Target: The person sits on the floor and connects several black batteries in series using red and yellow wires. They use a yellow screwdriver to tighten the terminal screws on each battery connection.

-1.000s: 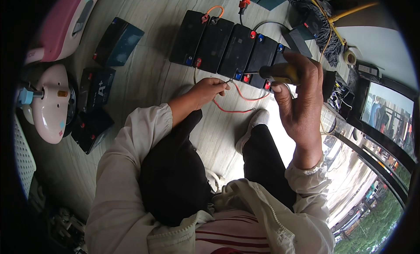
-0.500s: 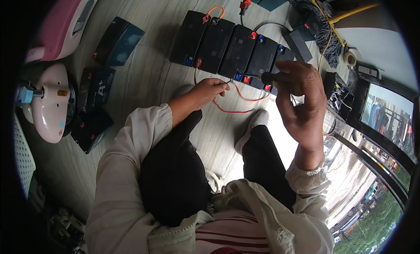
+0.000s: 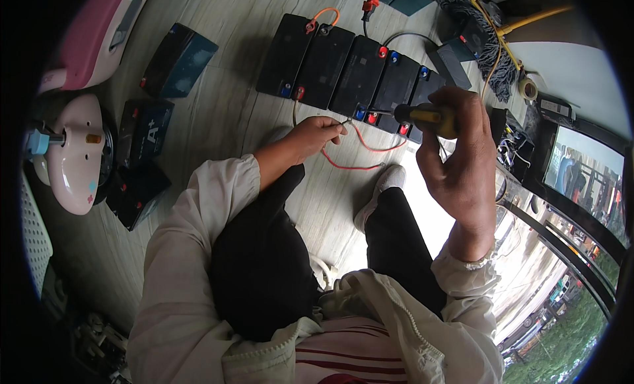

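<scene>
A row of several black batteries (image 3: 321,68) lies on the floor ahead of me, with red and blue terminals at their ends. My right hand (image 3: 465,166) is wrapped round the yellow-and-black handle of a screwdriver (image 3: 428,115). Its shaft points left, and the tip is at the blue terminal (image 3: 360,112) of the middle battery; whether it touches, I cannot tell. Just left of that terminal, my left hand (image 3: 312,138) pinches the end of a red wire (image 3: 364,145). The wire runs across to a red terminal (image 3: 404,129) further right.
Loose batteries (image 3: 146,134) stand at the left beside a pink-and-white ride-on toy (image 3: 78,156). A grey mop head (image 3: 496,60), a tape roll (image 3: 528,88) and a glass door (image 3: 555,252) are at the right. An orange jumper wire (image 3: 327,12) links the two leftmost batteries.
My right hand has turned the screwdriver slightly, so more of its yellow handle shows, and the hand has shifted a little to the right. My left hand stays in place.
</scene>
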A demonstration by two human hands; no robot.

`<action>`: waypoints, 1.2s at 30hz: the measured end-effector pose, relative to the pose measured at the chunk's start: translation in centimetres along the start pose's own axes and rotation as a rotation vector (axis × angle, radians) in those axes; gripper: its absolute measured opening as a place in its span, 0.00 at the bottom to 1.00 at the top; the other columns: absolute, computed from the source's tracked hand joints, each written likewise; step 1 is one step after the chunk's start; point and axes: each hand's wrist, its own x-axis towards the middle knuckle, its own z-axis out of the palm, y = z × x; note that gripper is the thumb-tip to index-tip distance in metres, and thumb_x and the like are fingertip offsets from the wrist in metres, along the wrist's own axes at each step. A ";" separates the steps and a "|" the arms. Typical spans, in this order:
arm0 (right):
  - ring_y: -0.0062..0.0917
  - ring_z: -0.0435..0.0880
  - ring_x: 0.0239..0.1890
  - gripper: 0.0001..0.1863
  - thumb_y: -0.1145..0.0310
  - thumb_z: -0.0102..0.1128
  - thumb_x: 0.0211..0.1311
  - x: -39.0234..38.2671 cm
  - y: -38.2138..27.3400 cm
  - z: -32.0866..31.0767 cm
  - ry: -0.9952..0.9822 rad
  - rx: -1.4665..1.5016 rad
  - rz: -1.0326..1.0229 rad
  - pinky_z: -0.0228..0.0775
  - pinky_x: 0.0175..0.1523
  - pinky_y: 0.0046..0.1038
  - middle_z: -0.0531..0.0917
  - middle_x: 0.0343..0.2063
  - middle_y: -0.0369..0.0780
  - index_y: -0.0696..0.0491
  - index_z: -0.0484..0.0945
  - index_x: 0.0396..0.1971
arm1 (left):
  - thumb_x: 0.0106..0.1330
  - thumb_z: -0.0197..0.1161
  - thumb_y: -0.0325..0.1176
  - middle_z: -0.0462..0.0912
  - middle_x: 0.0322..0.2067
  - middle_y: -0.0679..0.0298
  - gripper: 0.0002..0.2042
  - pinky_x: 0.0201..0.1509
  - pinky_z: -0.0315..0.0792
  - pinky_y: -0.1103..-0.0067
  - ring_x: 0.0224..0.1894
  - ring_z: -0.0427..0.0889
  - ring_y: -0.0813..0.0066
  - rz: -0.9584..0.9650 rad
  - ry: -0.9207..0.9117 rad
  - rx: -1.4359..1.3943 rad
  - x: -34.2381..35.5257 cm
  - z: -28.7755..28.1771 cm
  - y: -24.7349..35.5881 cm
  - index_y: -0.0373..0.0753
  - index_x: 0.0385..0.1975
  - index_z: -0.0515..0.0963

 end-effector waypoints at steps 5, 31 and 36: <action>0.40 0.83 0.35 0.18 0.65 0.75 0.54 0.3 -1.2 -0.2 -0.018 -0.051 0.089 0.75 0.39 0.36 0.83 0.33 0.41 0.51 0.78 0.43 | 0.76 0.56 0.38 0.79 0.30 0.72 0.12 0.30 0.61 0.86 0.25 0.63 0.88 -0.004 0.000 0.001 -0.2 0.0 0.1 0.39 0.46 0.82; 0.44 0.83 0.34 0.18 0.63 0.70 0.55 1.1 -1.3 -1.5 -0.117 -0.120 0.087 0.74 0.40 0.40 0.81 0.31 0.43 0.53 0.74 0.42 | 0.76 0.56 0.38 0.81 0.33 0.70 0.12 0.33 0.65 0.83 0.28 0.67 0.85 0.010 -0.013 0.014 0.1 -0.2 -0.5 0.40 0.46 0.83; 0.41 0.82 0.32 0.18 0.66 0.72 0.54 0.8 -2.0 -1.2 -0.097 -0.056 0.146 0.72 0.41 0.38 0.82 0.30 0.41 0.53 0.75 0.41 | 0.75 0.56 0.39 0.81 0.32 0.70 0.12 0.33 0.65 0.83 0.28 0.67 0.85 0.017 -0.015 0.011 0.2 -0.2 -0.7 0.39 0.46 0.83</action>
